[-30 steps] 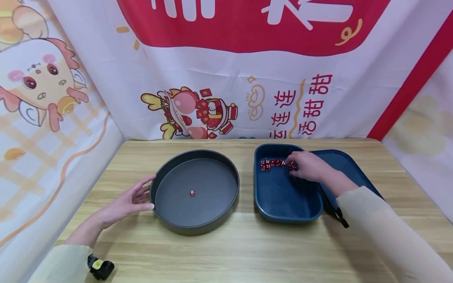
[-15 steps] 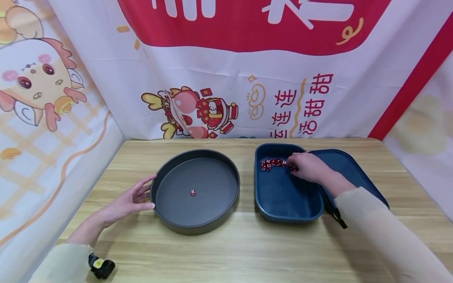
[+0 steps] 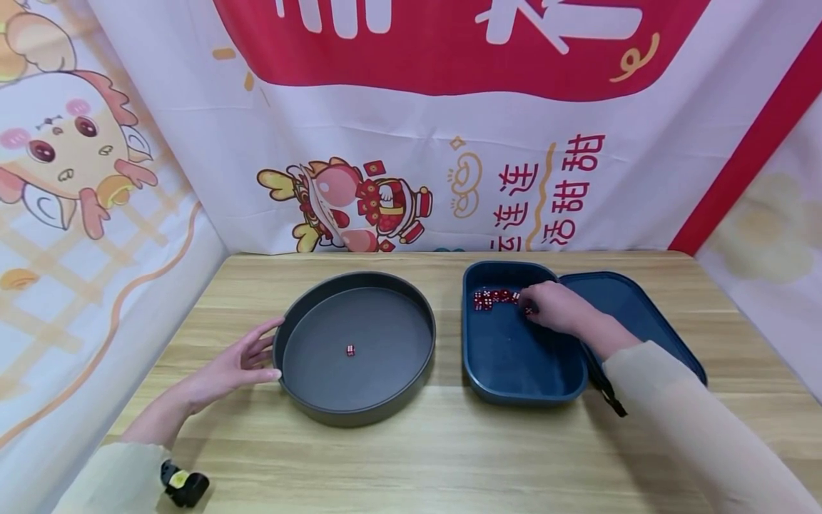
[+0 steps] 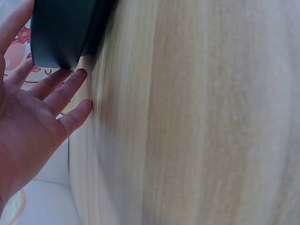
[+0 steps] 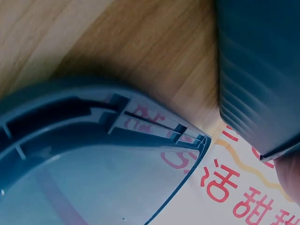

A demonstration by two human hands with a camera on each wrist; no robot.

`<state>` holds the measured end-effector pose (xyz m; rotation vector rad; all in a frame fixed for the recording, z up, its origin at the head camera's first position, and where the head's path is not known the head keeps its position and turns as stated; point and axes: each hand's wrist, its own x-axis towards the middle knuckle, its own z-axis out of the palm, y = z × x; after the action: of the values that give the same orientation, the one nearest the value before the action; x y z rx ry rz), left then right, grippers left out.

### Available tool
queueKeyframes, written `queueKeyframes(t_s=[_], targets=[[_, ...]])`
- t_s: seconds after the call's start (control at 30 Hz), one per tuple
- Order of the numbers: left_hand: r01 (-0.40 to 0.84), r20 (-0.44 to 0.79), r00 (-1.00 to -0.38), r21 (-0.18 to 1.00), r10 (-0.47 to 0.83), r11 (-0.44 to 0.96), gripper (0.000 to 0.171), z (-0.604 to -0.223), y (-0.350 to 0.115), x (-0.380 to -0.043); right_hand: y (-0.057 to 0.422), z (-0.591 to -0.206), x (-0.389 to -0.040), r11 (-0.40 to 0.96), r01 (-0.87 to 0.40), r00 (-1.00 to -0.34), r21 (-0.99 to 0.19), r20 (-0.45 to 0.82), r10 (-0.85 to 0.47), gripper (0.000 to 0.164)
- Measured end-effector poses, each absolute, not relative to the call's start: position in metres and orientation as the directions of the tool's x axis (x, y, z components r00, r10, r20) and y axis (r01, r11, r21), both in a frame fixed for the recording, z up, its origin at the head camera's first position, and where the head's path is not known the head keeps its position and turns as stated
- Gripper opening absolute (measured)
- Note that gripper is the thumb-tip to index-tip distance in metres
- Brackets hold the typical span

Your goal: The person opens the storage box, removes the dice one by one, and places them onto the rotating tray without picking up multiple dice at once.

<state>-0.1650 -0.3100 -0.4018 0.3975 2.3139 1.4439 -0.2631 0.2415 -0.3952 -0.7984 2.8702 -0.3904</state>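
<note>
My left hand [image 3: 234, 364] has its fingers spread along the left outer wall of a round dark grey pan [image 3: 359, 400]; the thumb tip lies at the rim. In the left wrist view the fingertips reach the pan's side [image 4: 61, 33]. A single red die [image 3: 350, 350] sits near the middle of the pan. My right hand [image 3: 559, 307] reaches into a blue rectangular box [image 3: 514, 364], fingers bent down over a red die [image 3: 529, 310] at its right side. I cannot tell whether they pinch it. Left of the fingertips, several red dice [image 3: 491, 296] lie close together.
A blue lid [image 3: 610, 293] lies to the right of the box, partly under my right forearm, with a black strap or latch [image 3: 610, 396] at its near edge. Printed cloth [image 3: 411, 171] hangs behind the wooden table [image 3: 417, 457]. A black device [image 3: 185, 487] is at my left wrist.
My right hand has shifted slightly within the box, and the red die under its fingers now shows a little lower. The left hand, the pan and its die have stayed put.
</note>
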Motion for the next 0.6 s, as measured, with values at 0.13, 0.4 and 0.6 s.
queueKeyframes(t_s=[0.13,0.4,0.6], targets=[[0.038,-0.167,-0.887,0.902,0.430,0.429,0.084,-0.4014,-0.3097,-0.1652,0.2417,-0.3957,-0.2637,0.800,-0.492,-0.835,-0.342,-0.072,-0.545,0.018],[0.026,-0.174,-0.887,0.905,0.427,0.424,0.085,-0.4015,-0.3100,-0.1650,0.2388,-0.3940,-0.2628,0.790,-0.505,-0.818,-0.348,-0.098,-0.566,0.015],[0.024,-0.173,-0.887,0.908,0.427,0.418,0.085,-0.4019,-0.3102,-0.1648,0.2390,-0.3934,-0.2615,0.782,-0.480,-0.827,-0.397,-0.093,-0.555,0.015]])
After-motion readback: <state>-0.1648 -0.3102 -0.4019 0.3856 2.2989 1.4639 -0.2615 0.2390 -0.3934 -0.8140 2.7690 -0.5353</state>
